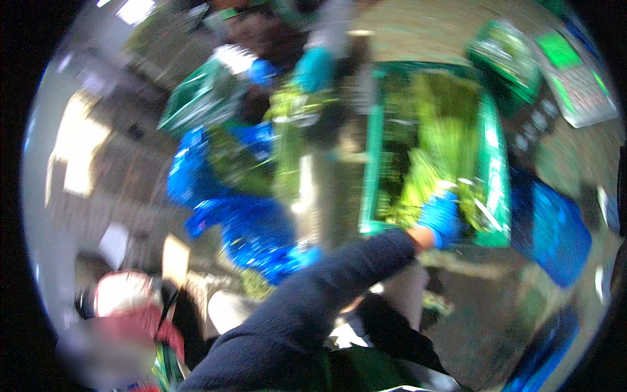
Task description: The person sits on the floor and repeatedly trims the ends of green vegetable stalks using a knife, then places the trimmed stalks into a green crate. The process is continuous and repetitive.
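My left hand [441, 218], in a blue glove, reaches across into a green plastic crate [494, 161]. Its fingers are around the lower end of a bunch of leafy green stalks [416, 191]; more long greens [448, 112] lie behind it in the crate. My right hand [304, 256] is crossed under the left arm, mostly covered by that sleeve. It is at the edge of a shiny blue plastic bag [259, 225], and blur hides its grip. Dark greens [240, 161] show in the bag's opening.
Across from me, a co-worker's teal-gloved hand [313, 71] is at upright greens [289, 132]. Their blue glove [262, 72] is beside a green, clear-wrapped bundle [203, 98]. A wrapped green package [509, 59], scale [575, 73] and blue container [558, 225] are at right. Another person [127, 294] is lower left.
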Demonstrator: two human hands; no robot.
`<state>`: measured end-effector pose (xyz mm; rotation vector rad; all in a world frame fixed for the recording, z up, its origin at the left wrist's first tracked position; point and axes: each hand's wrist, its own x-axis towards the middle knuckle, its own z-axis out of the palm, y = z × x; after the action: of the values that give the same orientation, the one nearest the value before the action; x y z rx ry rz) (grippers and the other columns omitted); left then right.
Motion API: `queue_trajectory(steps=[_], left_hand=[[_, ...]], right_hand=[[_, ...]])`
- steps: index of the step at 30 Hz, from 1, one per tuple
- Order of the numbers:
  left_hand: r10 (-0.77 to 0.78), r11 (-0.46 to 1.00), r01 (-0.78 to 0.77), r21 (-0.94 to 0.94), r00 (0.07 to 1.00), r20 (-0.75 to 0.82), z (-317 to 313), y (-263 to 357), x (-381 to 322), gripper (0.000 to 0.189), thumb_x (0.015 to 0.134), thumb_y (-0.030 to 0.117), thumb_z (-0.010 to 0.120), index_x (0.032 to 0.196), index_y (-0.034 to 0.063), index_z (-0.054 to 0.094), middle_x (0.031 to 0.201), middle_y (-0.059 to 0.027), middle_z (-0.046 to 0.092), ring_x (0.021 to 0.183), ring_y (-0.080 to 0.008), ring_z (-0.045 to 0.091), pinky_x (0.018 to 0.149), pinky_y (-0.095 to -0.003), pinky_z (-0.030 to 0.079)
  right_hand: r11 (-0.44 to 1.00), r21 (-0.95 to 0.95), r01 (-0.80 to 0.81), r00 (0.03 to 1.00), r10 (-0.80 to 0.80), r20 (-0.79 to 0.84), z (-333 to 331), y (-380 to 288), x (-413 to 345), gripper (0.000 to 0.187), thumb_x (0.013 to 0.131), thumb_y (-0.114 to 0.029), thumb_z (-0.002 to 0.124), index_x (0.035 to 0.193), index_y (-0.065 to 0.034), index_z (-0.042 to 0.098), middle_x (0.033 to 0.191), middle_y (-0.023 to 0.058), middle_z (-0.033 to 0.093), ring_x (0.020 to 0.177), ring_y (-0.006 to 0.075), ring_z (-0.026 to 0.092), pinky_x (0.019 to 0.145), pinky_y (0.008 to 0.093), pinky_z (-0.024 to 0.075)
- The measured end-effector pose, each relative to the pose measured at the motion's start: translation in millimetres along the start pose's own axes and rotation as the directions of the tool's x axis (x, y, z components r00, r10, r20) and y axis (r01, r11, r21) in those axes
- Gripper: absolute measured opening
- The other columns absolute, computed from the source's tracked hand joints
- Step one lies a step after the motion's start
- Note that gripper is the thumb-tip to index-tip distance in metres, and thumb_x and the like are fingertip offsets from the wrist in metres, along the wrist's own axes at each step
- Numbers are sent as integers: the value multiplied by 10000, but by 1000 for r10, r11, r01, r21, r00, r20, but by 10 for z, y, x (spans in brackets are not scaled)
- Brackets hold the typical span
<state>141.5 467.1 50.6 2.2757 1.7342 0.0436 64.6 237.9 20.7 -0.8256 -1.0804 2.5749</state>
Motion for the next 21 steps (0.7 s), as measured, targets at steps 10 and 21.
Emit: queue_trajectory(steps=[10,21], left_hand=[[254,837,-381,-393,906,-338,-372,810,-2463,154,731,167,510,797,31,540,705,-140,535,583,-280,546,469,-371,436],[-250,873,19,-488,876,-413,-234,905,-4126,318,693,22,583,1008,44,555,762,-101,589,626,-221,576,542,-295,459]], right_hand=[[989,-145,3,985,22,169,305,-70,191,248,768,-226,595,852,4,559,742,94,587,608,164,568,539,282,447],[836,40,547,827,-547,130,376,-736,-791,203,829,-205,492,891,-18,538,796,93,582,680,170,559,641,303,463]])
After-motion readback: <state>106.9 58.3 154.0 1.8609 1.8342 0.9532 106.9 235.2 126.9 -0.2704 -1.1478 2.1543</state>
